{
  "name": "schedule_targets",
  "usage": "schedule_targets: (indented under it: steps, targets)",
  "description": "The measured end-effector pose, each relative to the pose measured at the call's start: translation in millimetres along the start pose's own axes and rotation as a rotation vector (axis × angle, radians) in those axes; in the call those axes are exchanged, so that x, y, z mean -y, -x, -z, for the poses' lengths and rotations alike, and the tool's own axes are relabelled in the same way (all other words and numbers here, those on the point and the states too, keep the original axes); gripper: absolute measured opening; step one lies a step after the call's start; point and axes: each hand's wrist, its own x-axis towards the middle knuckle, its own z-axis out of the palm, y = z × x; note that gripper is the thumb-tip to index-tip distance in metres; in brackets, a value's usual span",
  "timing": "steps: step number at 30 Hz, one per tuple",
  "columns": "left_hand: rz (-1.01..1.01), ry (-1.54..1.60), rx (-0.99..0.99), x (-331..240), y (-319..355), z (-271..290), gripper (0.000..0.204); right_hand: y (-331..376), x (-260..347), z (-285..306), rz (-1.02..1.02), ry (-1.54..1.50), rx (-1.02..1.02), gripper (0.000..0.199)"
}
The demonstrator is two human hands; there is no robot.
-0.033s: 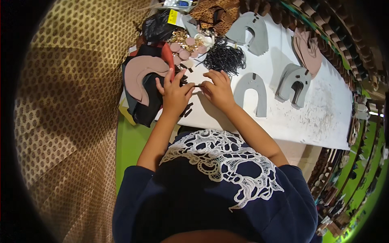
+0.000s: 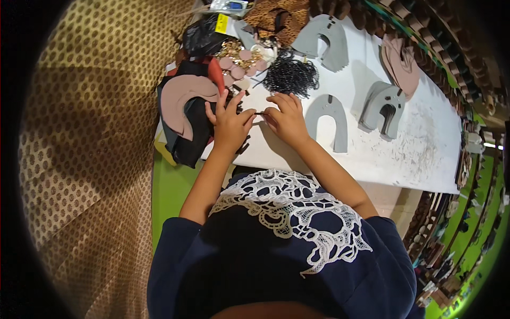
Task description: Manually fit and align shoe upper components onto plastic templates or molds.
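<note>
Fingertips of your left hand [image 2: 229, 123] and right hand [image 2: 287, 118] pinched on a thin dark strip [image 2: 258, 113], grey horseshoe-shaped foam cutout [image 2: 326, 121] just right, pink curved leather piece [image 2: 183, 101] left.

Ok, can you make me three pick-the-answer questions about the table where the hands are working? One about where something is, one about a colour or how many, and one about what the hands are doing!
1. Where is the heap of small black beads?
A. beyond the hands
B. on the floor
C. in the lap

2. What colour are the flat horseshoe-shaped cutouts on the white table?
A. red
B. grey
C. yellow

3. What are the left hand and right hand doing?
A. resting apart, open
B. pinching one thin dark strip between them
C. lifting a cutout

Answers: 1 A, the beads lie past the fingers; 2 B, all are grey; 3 B, both grips meet on the strip.
</note>
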Motion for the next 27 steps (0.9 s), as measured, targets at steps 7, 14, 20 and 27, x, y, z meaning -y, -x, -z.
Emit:
schedule_targets:
  steps: [7, 14, 20, 27]
  targets:
    - [-0.218, 0.077, 0.021, -50.3, -19.9, -30.5, 0.011, 41.4, -30.6, 44.5, -0.161, -0.03, -0.095, 0.019]
    - [-0.27, 0.192, 0.105, -105.6, -25.6, -63.8, 0.007, 84.4, -67.4, 83.3, -0.251, -0.011, -0.072, 0.011]
    - [-0.334, 0.226, 0.112, -136.8, -23.4, -86.4, 0.004, 111.0, -84.0, 102.4, -0.311, -0.152, -0.135, 0.011]
    - [-0.113, 0.322, 0.142, -163.3, -24.6, -99.0, 0.013, 120.7, -100.8, 115.2, -0.199, -0.075, -0.153, 0.014]
